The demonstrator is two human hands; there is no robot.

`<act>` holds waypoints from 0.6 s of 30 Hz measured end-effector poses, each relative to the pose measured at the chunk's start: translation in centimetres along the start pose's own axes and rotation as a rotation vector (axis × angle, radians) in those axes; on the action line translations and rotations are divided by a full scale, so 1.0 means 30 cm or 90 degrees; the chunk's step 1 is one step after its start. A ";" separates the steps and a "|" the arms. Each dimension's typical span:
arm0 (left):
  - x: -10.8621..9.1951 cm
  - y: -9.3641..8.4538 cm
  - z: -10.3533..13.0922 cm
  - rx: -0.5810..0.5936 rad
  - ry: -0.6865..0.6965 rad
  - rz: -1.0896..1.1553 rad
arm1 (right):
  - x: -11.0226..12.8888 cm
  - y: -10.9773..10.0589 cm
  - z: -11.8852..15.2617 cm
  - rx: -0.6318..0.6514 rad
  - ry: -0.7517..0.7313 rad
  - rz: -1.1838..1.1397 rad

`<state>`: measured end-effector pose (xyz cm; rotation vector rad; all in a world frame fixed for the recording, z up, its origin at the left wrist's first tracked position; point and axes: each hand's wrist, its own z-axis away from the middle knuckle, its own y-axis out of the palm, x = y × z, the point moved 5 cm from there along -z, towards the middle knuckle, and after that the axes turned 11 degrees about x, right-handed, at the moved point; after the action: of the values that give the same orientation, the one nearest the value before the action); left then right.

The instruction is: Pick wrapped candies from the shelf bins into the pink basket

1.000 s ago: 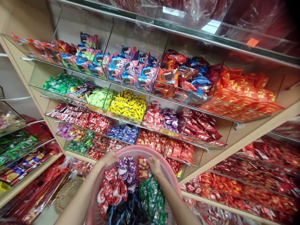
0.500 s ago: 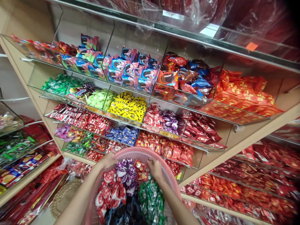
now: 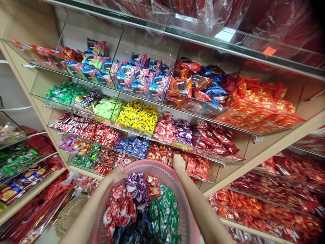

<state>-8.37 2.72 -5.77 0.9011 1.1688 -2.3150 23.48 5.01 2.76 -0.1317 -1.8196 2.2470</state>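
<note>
The left grip (image 3: 117,175) clasps the rim of a round pink perforated plastic basket (image 3: 186,191), just before a pale wooden rack (image 3: 228,178); the right grip (image 3: 179,162) is beyond the rim with fingers curled, at glossy red packets (image 3: 196,166) on a low shelf, whether grasping one I cannot tell; the basket holds red-and-white wrapped sweets (image 3: 122,207), purple-and-white ones (image 3: 137,188), green ones (image 3: 165,213); above lie small yellow packets (image 3: 138,116)
</note>
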 end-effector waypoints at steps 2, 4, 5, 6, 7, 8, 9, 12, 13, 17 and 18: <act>-0.006 -0.003 0.002 -0.002 0.003 -0.020 | 0.002 0.005 -0.010 -0.013 0.022 -0.002; -0.009 -0.004 0.003 -0.005 0.006 -0.028 | -0.002 0.007 -0.014 -0.025 0.038 -0.006; -0.010 -0.004 0.003 -0.006 0.008 -0.029 | -0.006 0.007 -0.014 -0.031 0.043 -0.009; -0.012 -0.004 0.003 -0.005 0.009 -0.029 | -0.010 0.006 -0.012 -0.037 0.047 -0.011; -0.014 -0.004 0.004 -0.004 0.010 -0.028 | -0.015 0.002 -0.007 -0.044 0.049 -0.014; -0.016 -0.004 0.006 -0.002 0.010 -0.026 | -0.020 -0.004 0.001 -0.052 0.049 -0.017; -0.017 -0.004 0.008 0.000 0.008 -0.023 | -0.025 -0.012 0.012 -0.060 0.048 -0.019; -0.021 -0.007 0.013 0.004 -0.005 -0.024 | -0.041 -0.047 0.067 -0.092 0.035 -0.026; -0.020 -0.008 0.013 0.005 -0.007 -0.027 | -0.046 -0.063 0.092 -0.115 0.023 -0.038; -0.012 -0.006 0.004 0.006 0.000 -0.030 | -0.045 -0.102 0.210 -0.221 -0.121 -0.199; -0.006 -0.007 0.001 0.001 -0.010 -0.035 | -0.039 -0.090 0.234 -0.205 -0.168 -0.270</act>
<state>-8.37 2.82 -5.52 0.8597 1.2007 -2.3625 23.41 -1.43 6.81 0.4720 -2.0913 1.7354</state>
